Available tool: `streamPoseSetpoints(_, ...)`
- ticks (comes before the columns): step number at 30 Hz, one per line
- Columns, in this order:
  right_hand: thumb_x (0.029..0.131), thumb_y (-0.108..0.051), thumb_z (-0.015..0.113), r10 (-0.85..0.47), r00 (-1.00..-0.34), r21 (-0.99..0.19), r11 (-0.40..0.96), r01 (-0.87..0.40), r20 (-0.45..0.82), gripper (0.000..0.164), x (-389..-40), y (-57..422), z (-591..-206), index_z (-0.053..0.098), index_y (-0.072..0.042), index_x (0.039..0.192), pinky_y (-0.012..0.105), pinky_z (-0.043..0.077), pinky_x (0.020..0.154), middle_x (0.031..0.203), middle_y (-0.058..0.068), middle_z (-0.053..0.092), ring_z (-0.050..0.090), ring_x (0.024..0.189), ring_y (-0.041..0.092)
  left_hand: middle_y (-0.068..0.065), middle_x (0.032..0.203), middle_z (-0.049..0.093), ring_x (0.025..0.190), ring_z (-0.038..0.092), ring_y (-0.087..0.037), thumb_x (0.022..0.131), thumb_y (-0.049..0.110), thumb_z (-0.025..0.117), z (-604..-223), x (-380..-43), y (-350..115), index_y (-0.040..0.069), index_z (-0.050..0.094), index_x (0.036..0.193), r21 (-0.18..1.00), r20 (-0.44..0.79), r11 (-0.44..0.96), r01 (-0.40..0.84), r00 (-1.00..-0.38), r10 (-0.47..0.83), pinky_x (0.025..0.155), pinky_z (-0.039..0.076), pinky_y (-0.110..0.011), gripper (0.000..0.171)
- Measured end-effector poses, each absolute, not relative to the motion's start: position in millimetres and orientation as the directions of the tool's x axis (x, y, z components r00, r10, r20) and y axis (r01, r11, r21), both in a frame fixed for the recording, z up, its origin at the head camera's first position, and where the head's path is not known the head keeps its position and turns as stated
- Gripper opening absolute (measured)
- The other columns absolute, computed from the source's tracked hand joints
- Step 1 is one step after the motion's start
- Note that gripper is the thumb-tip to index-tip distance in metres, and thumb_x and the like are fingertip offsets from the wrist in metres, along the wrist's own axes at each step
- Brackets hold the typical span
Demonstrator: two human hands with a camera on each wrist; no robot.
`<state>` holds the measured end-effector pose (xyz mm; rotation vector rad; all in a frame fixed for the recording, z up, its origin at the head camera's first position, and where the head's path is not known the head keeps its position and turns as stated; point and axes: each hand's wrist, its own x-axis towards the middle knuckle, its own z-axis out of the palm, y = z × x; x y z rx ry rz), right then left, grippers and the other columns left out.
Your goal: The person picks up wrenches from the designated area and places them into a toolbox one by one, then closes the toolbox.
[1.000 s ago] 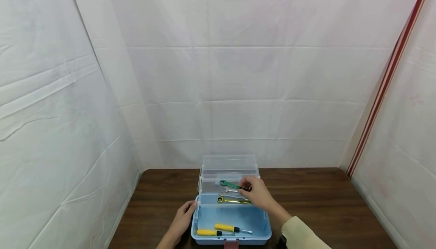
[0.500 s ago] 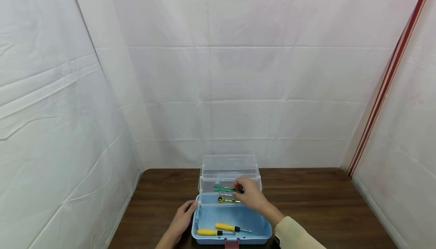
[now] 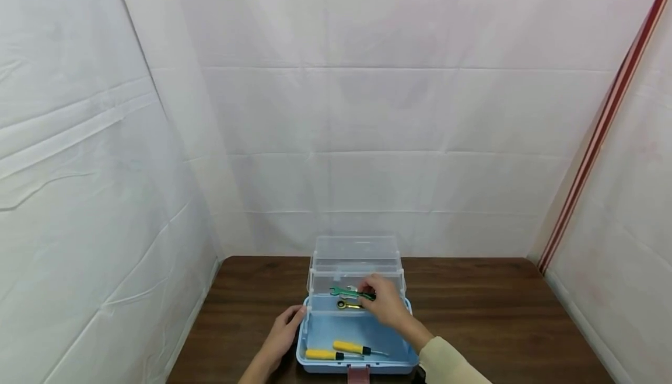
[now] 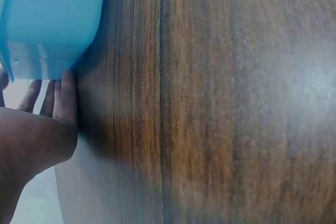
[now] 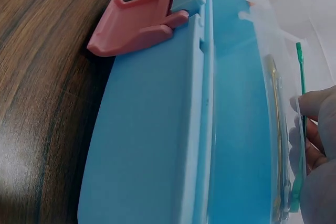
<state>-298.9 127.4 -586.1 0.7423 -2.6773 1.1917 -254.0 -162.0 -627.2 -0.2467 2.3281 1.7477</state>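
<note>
A light blue toolbox [image 3: 404, 353] stands open on the brown table, with a clear lift-out tray [image 3: 316, 282] at its back. My right hand [image 3: 382, 301] pinches a green wrench [image 3: 343, 292] by one end over the clear tray; the same green wrench [image 5: 301, 87] shows as a thin bar in the right wrist view. A yellow ratchet wrench [image 3: 346, 304] lies in the tray below it. My left hand [image 3: 286, 325] rests with straight fingers against the toolbox's left wall [image 4: 47, 30]. Two yellow-handled screwdrivers [image 3: 338, 351] lie in the blue bottom.
A pink latch [image 5: 137, 22] sticks out from the toolbox front [image 3: 357, 373]. White cloth walls [image 3: 367, 110] close in the table [image 3: 472, 314] at the back and both sides. A red strip [image 3: 593, 139] runs up the right wall.
My right hand has carried the green wrench a little left and down toward the clear tray. My left hand has stayed against the toolbox side.
</note>
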Motion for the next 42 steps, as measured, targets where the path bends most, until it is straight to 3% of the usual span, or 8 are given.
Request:
streamPoseSetpoints(14, 0.092, -0.01, 0.084, -0.391, -0.875, -0.61, 0.63, -0.481, 0.286, 0.016, -297, 121, -596, 0.071, -0.016, 0.1, 0.031, 0.056, 0.077, 0.098, -0.007, 0.061, 0.058, 0.089, 0.01, -0.028, 0.147, 0.056, 0.136, 0.052, -0.045, 0.107, 0.062, 0.052, -630, -251, -165, -0.002, 0.059, 0.144, 0.916, -0.285, 0.288, -0.278, -0.958, -0.016, 0.112, 0.04, -0.068, 0.074)
streamPoseSetpoints(36, 0.093, -0.013, 0.084, -0.396, -0.86, -0.545, 0.666, -0.51, 0.322, 0.018, -289, 126, -595, 0.071, -0.018, 0.105, 0.033, 0.057, 0.082, 0.104, -0.009, 0.061, 0.058, 0.096, 0.009, -0.027, 0.148, 0.055, 0.138, 0.05, -0.047, 0.103, 0.068, 0.052, -629, -248, -157, 0.001, 0.059, 0.145, 0.907, -0.311, 0.293, -0.302, -0.95, -0.017, 0.112, 0.038, -0.07, 0.079)
streamPoseSetpoints(42, 0.092, -0.015, 0.084, -0.401, -0.847, -0.533, 0.659, -0.531, 0.349, 0.02, -286, 127, -600, 0.071, -0.018, 0.107, 0.033, 0.058, 0.085, 0.106, -0.009, 0.059, 0.058, 0.099, 0.01, -0.027, 0.146, 0.057, 0.134, 0.053, -0.044, 0.105, 0.064, 0.053, -631, -246, -157, -0.001, 0.059, 0.144, 0.902, -0.311, 0.307, -0.303, -0.95, -0.023, 0.11, 0.042, -0.067, 0.076)
